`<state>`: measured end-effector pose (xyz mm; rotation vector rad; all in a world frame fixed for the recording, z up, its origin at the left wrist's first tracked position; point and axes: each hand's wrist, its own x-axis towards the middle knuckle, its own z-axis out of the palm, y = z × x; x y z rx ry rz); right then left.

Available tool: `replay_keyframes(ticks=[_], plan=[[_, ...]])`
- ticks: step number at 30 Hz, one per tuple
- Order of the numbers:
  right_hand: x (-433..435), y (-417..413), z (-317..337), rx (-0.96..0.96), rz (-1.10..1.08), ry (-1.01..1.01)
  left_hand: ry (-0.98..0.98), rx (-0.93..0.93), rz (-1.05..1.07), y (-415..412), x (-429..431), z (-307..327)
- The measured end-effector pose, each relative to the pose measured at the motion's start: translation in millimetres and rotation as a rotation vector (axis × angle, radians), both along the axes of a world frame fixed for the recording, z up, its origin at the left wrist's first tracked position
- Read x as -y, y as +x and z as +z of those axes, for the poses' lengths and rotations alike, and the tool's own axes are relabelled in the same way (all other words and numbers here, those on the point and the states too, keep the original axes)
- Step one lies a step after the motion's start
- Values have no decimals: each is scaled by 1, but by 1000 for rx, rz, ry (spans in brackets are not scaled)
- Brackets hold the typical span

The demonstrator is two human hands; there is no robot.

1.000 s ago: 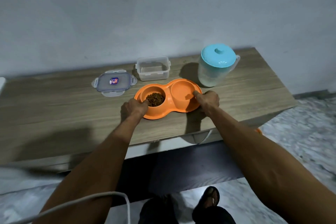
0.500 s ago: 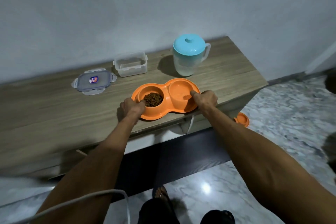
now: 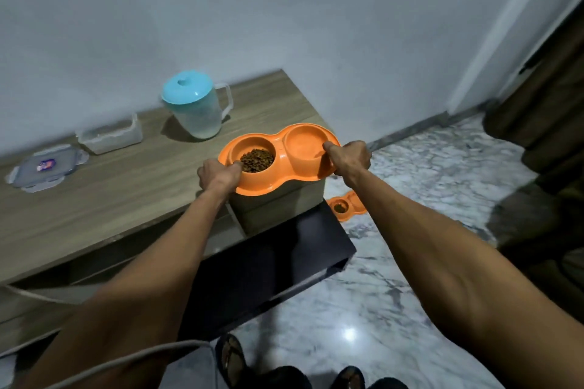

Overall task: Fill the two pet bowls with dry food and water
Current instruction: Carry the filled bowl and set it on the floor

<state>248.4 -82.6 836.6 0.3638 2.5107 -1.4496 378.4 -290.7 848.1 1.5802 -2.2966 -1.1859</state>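
An orange double pet bowl (image 3: pixel 278 181) is held over the right end of the wooden table (image 3: pixel 110 196), partly past its corner. Its left cup holds brown dry food (image 3: pixel 257 160); its right cup (image 3: pixel 305 144) looks smooth and I cannot tell if it holds water. My left hand (image 3: pixel 218 176) grips the left rim, thumb inside by the food. My right hand (image 3: pixel 349 157) grips the right rim. A clear water jug with a blue lid (image 3: pixel 196 104) stands on the table behind the bowl.
A clear plastic food container (image 3: pixel 109 136) and its lid (image 3: pixel 44 169) lie at the table's left. A second orange double bowl (image 3: pixel 346 207) with food sits on the marble floor by the table's right end. A dark low shelf (image 3: pixel 271 262) juts out below. Dark curtain at right.
Both hands have carried the orange bowl rightwards to the table's right end, and my view has swung right, revealing the second bowl on the floor.
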Motion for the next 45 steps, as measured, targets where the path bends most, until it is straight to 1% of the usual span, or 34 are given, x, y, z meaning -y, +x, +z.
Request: replay_keyframes(ticks=[7,13,17,20,25,28,32,36,40,45], plan=[[-124,-72,20,-35,-107,-4,-7,-39,-120,-93,-114,19],[-198,-147,28,-63,-205,-12,-29,-75,-222,-189,-179,25],[-235,-207,29,-75,-256,-37,1,-113,-252,-259,-212,24],[-256,-251,31,-81,-298,-12,14,-109,-268,-309,-231,23],[-282,-317,29,-80,-334,2,39,-108,-278,-386,-258,13],[-296,-357,20,-65,-319,-12,45,-102,-265,-427,-273,-1],[-315,-421,-14,-24,-288,-40,54,-96,-221,-481,-294,-31],[-335,-486,-63,27,-210,-2,45,-71,-150,-526,-320,-77],[-349,-543,-110,72,-104,19,74,-55,-30,-564,-348,-141],[-368,-599,-204,134,-9,72,96,-5,27,-596,-380,-241]])
